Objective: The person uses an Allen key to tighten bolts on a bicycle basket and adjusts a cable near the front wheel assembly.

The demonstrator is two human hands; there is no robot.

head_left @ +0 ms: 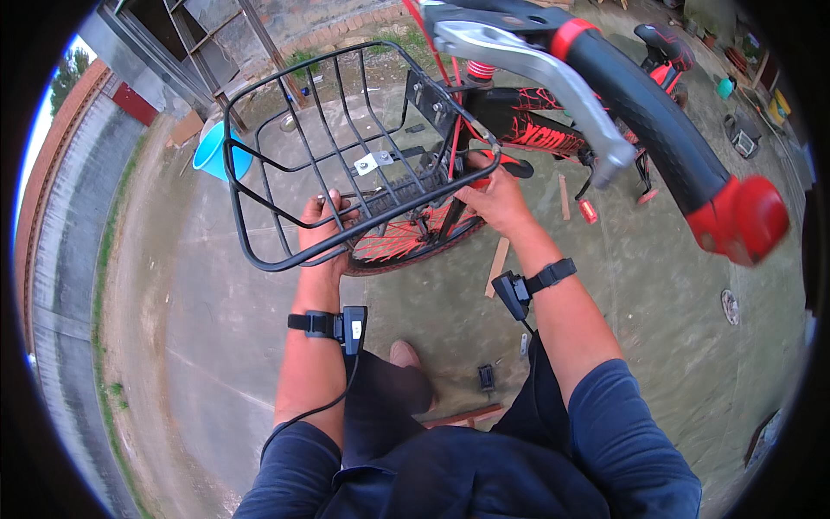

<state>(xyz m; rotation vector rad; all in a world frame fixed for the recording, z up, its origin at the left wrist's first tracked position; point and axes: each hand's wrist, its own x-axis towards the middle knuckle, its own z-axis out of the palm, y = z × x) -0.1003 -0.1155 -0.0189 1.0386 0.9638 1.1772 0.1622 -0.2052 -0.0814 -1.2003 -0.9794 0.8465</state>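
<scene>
A black wire basket (300,258) sits at the front of a black and red bicycle (545,130), with a small silver plate (374,162) on its bars. Beneath it is the red-spoked front wheel (400,245). My left hand (324,222) is under the basket's near left part, fingers curled up around the bars near a thin metal piece. My right hand (500,201) is closed at the basket's right side by the fork, its fingertips partly hidden, so what they grip is unclear. A silver brake lever (553,91) and black-red handlebar grip (661,147) loom at the upper right.
A blue tub (210,154) stands at the back left by a wall (82,186). On the concrete lie wooden strips (497,264), a small black item (486,377), a red piece (588,210) and a round part (731,305). My foot (406,359) is below.
</scene>
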